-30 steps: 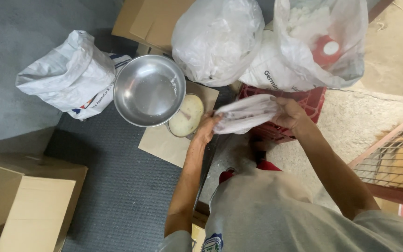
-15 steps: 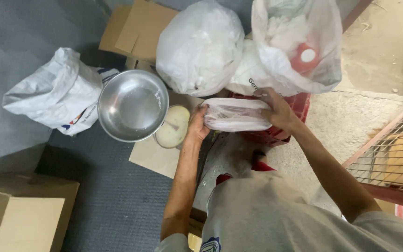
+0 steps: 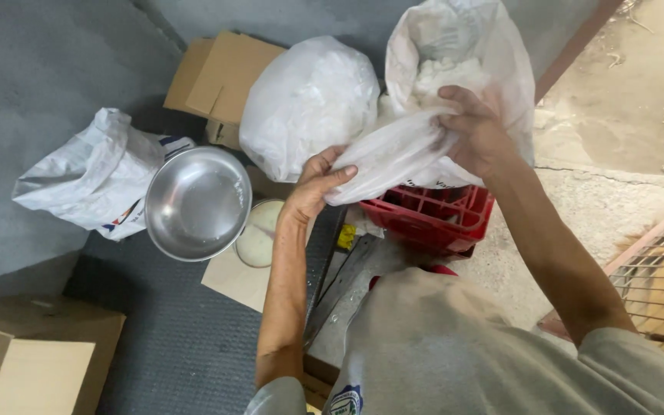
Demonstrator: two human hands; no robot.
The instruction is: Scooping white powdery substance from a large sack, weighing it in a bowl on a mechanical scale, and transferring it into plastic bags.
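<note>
Plastic bag (image 3: 393,157), thin, translucent white, crumpled, held over the red crate (image 3: 432,219): left hand (image 3: 318,184) pinches its lower end, right hand (image 3: 476,134) grips its top. Risk: the slippery film could slide from the fingers or tear. Shiny round steel bowl (image 3: 196,201) sits nearby on the floor.

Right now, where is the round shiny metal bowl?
In the head view, the round metal bowl sits left of centre on the floor, between the crumpled white sack and the left hand, beside a small white-filled container.
</note>
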